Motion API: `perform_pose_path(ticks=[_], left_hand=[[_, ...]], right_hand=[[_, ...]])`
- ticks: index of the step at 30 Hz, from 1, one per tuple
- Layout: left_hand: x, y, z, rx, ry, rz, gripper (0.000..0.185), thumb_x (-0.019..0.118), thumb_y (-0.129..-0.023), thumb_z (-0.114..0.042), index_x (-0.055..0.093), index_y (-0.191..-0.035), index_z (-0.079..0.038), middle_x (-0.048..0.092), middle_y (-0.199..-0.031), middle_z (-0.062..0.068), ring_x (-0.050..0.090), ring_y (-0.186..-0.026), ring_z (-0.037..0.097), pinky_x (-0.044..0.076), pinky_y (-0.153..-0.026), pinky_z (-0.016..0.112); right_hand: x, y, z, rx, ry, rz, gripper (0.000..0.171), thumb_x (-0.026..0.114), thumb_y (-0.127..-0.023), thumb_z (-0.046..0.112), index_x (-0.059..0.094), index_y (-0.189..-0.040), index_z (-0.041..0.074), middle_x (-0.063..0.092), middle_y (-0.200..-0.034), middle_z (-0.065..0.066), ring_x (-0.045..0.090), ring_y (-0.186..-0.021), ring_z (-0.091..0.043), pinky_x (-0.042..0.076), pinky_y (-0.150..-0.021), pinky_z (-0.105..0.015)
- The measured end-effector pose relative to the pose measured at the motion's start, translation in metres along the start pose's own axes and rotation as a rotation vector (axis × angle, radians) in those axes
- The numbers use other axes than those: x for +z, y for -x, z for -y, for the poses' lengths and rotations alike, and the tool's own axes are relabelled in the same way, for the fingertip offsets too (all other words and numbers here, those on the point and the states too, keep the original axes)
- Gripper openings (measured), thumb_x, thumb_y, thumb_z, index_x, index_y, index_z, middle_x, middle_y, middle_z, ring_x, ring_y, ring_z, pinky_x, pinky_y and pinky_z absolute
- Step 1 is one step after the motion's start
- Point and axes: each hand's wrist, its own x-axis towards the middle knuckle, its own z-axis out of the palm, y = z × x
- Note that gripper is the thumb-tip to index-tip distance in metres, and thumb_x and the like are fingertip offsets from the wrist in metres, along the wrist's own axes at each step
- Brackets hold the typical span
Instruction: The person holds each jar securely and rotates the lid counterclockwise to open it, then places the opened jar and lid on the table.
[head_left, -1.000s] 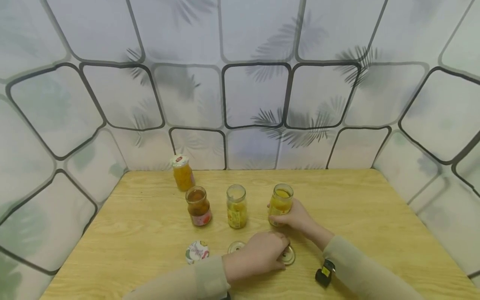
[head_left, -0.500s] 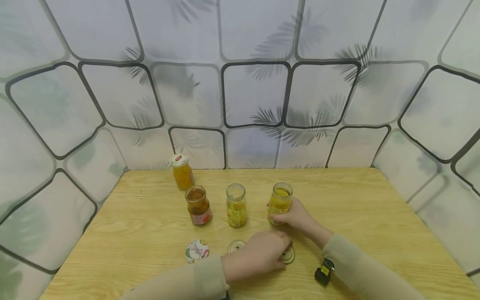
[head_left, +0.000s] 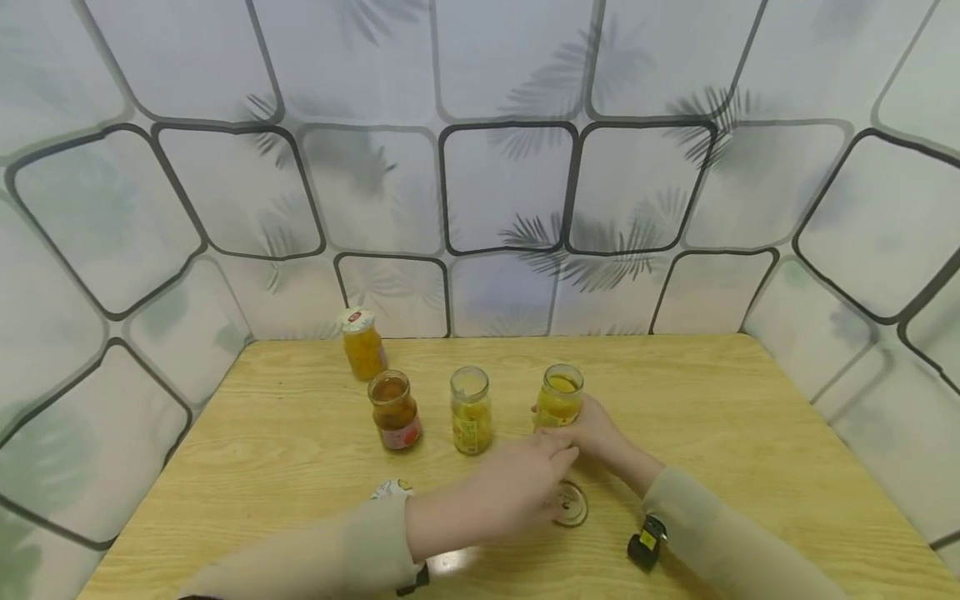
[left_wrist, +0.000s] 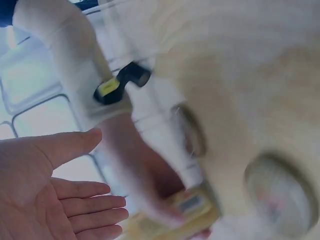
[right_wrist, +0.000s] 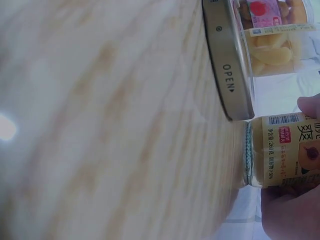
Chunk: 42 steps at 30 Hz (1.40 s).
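Nearest edge of worktop (head_left: pixel 285 467): black-and-yellow clip-like object (head_left: pixel 647 542) beside the right sleeve.

Lids, front row: printed lid (head_left: pixel 390 487), half hidden behind the left sleeve; metal lid (head_left: pixel 572 504) lying flat, marked OPEN on its rim in the right wrist view.

Left hand (head_left: pixel 525 483): fingers straight and relaxed, holding nothing. A second ago it lay flat over the lids; it has since lifted and reached forward, fingertips now near the right hand. The metal lid is thus left uncovered and untaken.

Right hand (head_left: pixel 592 429): fingers curled round the open yellow jar (head_left: pixel 559 397), which stands upright on the worktop, position unchanged.

Middle row: open clear jar (head_left: pixel 471 411); open red-labelled jar (head_left: pixel 393 410).

Far: lidded orange jar (head_left: pixel 362 343), near the patterned wall (head_left: pixel 510 192).
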Motion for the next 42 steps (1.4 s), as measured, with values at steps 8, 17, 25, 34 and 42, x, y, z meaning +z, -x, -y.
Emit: perform_pose_path(ticks=[8,17,25,34,42], left_hand=[[-0.043,0.008,0.025,-0.072,-0.067,-0.093,0.072,0.079,-0.096,-0.047,0.055,-0.153,-0.009,0.056,-0.159,0.006,0.056,-0.146,0.023,0.055,-0.112,0.035],[-0.072,0.020,0.065,-0.183,0.038,-0.171,0.071,0.078,-0.099,-0.037,0.051,-0.155,-0.004,0.056,-0.158,0.014,0.064,-0.135,0.032,0.058,-0.107,0.046],[-0.088,0.029,0.112,-0.311,0.023,-0.281,0.065,0.077,-0.099,-0.035,0.054,-0.150,-0.003,0.061,-0.152,0.016,0.069,-0.127,0.034,0.065,-0.090,0.044],[-0.097,0.039,0.179,-0.540,0.092,-0.196,0.065,0.068,-0.105,-0.035,0.047,-0.156,-0.001,0.058,-0.154,0.023,0.064,-0.130,0.046,0.056,-0.104,0.060],[-0.089,0.057,0.230,-0.662,0.208,-0.128,0.067,0.062,-0.106,-0.034,0.044,-0.154,0.009,0.051,-0.155,0.033,0.051,-0.139,0.054,0.044,-0.117,0.066]], right_hand=[[-0.001,-0.002,0.001,-0.002,0.053,-0.033,0.050,0.086,-0.084,0.014,0.069,-0.129,-0.002,0.076,-0.123,-0.017,0.070,-0.112,-0.028,0.056,-0.101,-0.043],[0.001,-0.006,-0.003,-0.050,-0.022,0.003,0.039,0.086,-0.085,0.006,0.073,-0.121,-0.002,0.077,-0.120,-0.018,0.073,-0.110,-0.025,0.057,-0.102,-0.043],[0.001,-0.004,-0.002,-0.069,0.001,0.000,0.039,0.086,-0.084,0.007,0.073,-0.120,-0.001,0.077,-0.121,-0.019,0.072,-0.112,-0.029,0.056,-0.102,-0.043],[0.002,-0.003,-0.003,-0.062,0.014,-0.005,0.038,0.086,-0.085,0.007,0.073,-0.121,0.000,0.077,-0.121,-0.018,0.072,-0.112,-0.026,0.057,-0.102,-0.039],[0.001,-0.002,-0.005,-0.076,0.020,0.007,0.041,0.085,-0.086,0.007,0.071,-0.124,-0.004,0.076,-0.122,-0.020,0.072,-0.114,-0.032,0.056,-0.102,-0.043]])
